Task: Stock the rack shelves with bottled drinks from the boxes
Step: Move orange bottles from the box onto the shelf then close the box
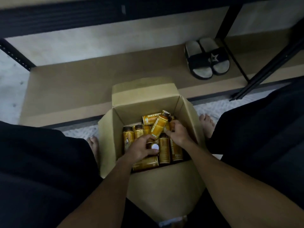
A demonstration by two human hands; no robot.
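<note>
L hand (142, 150) gripped a white-capped bottle (155, 146) inside the cardboard box (187, 112). R hand (179, 131) curled round a second bottle (171, 124) further back.

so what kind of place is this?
Likely a storeroom or back room, not a sales floor, though it is hard to be sure. A black metal rack with a low shelf, an open box of bottles on the floor, and slippers left on the shelf.

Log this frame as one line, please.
phase: picking from box | left hand: grips white-capped bottle | right hand: grips second bottle | shelf: slippers, no bottles yet
</note>
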